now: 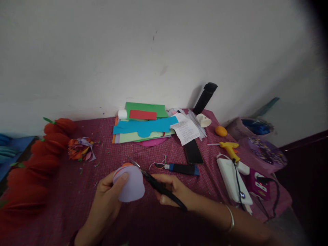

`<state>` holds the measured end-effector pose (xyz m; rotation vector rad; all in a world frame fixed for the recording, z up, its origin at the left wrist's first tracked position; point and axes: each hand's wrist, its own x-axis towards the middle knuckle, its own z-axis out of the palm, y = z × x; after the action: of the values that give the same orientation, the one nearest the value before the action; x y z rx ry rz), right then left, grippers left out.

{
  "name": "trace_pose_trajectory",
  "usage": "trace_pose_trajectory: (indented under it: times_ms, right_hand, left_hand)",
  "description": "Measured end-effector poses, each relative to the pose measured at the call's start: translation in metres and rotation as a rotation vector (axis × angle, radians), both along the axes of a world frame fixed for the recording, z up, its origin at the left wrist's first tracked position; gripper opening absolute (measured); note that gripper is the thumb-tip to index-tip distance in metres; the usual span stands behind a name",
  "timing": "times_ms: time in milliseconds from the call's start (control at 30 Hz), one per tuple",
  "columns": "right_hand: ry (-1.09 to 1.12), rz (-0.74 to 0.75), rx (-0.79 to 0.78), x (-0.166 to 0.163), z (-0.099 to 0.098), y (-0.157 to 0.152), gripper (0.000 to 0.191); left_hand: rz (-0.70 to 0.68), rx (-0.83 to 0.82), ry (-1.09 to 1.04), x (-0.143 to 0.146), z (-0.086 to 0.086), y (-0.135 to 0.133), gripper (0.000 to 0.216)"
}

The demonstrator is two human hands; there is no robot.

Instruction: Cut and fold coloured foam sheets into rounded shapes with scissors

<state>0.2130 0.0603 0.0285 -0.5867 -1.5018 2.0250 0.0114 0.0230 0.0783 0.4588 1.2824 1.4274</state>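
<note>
My left hand (109,194) pinches a rounded pale lilac paper piece (130,184) with an orange layer behind it, thumb pressed on its front. My right hand (174,189) is closed round the black handles of a pair of scissors (153,181). The blades point up and left and meet the top right edge of the paper piece. Both hands hover just above the maroon checked tablecloth (77,191).
A stack of coloured paper sheets (143,128) lies at the back by the wall, with a black bottle (205,97), a handwritten note (186,131) and a phone (193,152). A yellow glue gun (229,148), white power bank (232,177) and cables lie right. Orange paper pumpkins (48,147) line the left.
</note>
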Motion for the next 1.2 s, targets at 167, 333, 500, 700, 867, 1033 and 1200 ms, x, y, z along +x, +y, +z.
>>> trace_pose_trajectory:
  times_ms: [167,333,500,700,867,1033,1200]
  right_hand:
    - [0.015,-0.003,0.026,0.004,0.0,0.002,0.069]
    - [-0.028,0.021,0.051,0.01,0.006,0.006,0.065]
    - [-0.119,0.043,0.071,0.016,0.017,0.008,0.066]
    - [-0.142,0.035,0.094,0.021,0.023,0.012,0.064]
    - [-0.151,0.065,0.102,0.027,0.029,0.016,0.063]
    - [-0.177,0.117,0.087,0.034,0.035,0.022,0.064]
    - [-0.302,0.153,0.082,0.043,0.042,0.026,0.066]
  left_hand:
    - [-0.004,0.013,0.026,-0.002,0.0,0.001,0.028]
    - [-0.069,0.03,0.074,-0.008,-0.005,0.0,0.028]
    - [-0.094,0.029,0.124,-0.011,-0.01,0.0,0.028]
    - [-0.122,0.017,0.116,-0.011,-0.012,0.0,0.028]
    - [-0.191,0.002,0.148,-0.012,-0.012,0.001,0.028]
    - [-0.267,0.006,0.208,-0.015,-0.011,0.001,0.03]
    - [-0.341,-0.029,0.251,-0.017,-0.012,0.001,0.035]
